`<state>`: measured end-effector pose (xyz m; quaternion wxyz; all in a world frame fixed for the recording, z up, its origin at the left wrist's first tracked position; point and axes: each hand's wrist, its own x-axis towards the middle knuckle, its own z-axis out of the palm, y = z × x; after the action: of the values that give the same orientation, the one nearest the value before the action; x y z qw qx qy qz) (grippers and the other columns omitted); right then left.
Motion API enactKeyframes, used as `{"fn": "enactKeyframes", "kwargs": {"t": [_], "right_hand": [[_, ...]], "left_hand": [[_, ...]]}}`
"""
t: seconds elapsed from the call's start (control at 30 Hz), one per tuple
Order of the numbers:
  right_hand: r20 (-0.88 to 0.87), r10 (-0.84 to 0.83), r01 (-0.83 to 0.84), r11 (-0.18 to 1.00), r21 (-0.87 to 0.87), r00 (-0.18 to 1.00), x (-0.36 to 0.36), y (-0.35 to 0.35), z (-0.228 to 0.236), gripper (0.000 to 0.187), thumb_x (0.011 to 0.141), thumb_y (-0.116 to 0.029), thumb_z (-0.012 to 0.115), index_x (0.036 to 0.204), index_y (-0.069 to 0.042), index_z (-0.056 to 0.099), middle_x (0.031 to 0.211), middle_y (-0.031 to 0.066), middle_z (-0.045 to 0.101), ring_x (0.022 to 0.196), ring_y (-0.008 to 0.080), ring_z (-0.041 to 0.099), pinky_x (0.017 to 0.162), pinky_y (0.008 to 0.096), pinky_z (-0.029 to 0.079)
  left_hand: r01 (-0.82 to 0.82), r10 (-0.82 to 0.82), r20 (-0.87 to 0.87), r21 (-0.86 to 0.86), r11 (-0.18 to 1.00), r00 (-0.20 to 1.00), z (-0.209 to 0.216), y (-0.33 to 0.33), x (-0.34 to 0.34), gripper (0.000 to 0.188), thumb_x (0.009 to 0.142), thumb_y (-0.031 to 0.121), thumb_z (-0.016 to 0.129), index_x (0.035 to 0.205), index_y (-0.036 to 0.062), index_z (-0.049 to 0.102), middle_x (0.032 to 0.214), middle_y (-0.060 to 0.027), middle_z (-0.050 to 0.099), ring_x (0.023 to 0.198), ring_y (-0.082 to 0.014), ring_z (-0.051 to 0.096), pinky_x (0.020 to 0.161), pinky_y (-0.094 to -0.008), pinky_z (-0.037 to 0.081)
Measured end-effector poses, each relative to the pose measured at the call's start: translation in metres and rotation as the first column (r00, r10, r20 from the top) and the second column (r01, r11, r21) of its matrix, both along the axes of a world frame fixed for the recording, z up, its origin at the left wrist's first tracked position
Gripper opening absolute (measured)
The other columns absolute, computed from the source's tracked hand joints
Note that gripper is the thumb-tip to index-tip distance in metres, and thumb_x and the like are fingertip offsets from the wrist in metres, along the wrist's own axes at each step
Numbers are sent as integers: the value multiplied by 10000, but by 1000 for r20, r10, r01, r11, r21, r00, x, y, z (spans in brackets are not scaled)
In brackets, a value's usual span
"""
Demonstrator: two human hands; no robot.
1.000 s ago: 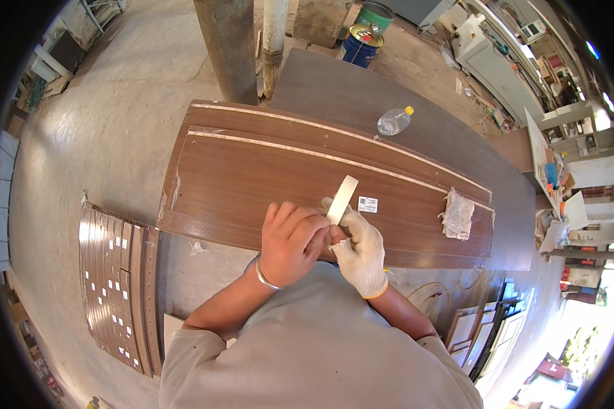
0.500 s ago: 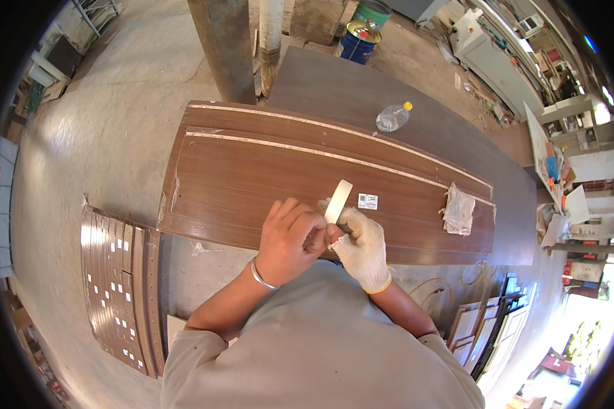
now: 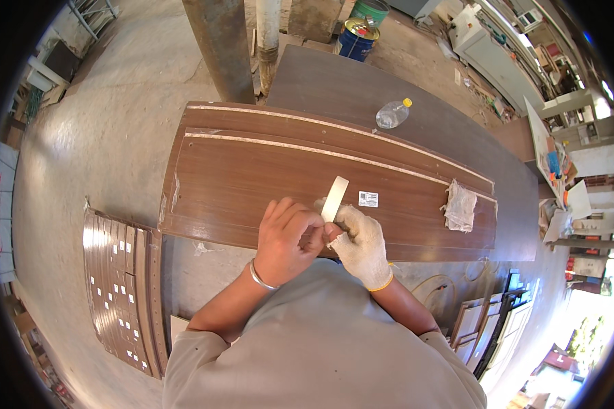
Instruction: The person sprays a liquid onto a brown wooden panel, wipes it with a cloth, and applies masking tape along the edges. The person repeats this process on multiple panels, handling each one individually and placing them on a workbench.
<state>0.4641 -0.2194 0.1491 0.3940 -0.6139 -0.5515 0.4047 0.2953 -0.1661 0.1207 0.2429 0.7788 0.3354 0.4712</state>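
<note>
In front of my chest, over the brown panels, both hands meet at a pale cream roll of tape (image 3: 334, 198), seen nearly edge-on. My right hand (image 3: 359, 244), in a white knitted glove with the thumb tip bare, is closed around the lower end of the roll. The bare left hand (image 3: 290, 235), with a metal bangle at its wrist, has its fingertips pinched together against the right thumb. What lies between the left fingertips is hidden. Beneath the hands lies a brown wood-grain panel (image 3: 252, 180) with a white label (image 3: 368, 199) beside the tape.
A crumpled whitish cloth (image 3: 460, 206) rests on the panel's right end. Beyond, a clear bottle (image 3: 393, 114) with a yellow cap lies on a dark board (image 3: 348, 88). Labelled brown boards (image 3: 116, 279) stand at left. A metal post (image 3: 224, 51) and blue can (image 3: 356, 41) stand behind.
The roll of tape has shifted very slightly to the left and up. Both hands keep nearly the same hold, and the whole view has moved a little.
</note>
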Motion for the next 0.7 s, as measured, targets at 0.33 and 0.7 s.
{"fn": "enactKeyframes", "kwargs": {"t": [0.33,0.7], "right_hand": [[-86,-17,7,993,-116,996,2,0,10,197,1024,-107,669,1168,22,703,1228,160,764,835,140,683,769,307,558],[53,70,-69,997,-30,996,8,0,-17,181,979,-50,682,1142,25,707,1230,169,768,954,162,737,849,319,582]], "left_hand": [[-19,19,-9,9,1000,1000,2,0,-1,330,694,-67,825,931,104,672,860,-29,685,769,-260,559,714,-388,384],[-28,51,-116,193,981,992,-3,5,2,315,732,68,875,851,131,590,764,12,596,718,-208,551,655,-378,355]]}}
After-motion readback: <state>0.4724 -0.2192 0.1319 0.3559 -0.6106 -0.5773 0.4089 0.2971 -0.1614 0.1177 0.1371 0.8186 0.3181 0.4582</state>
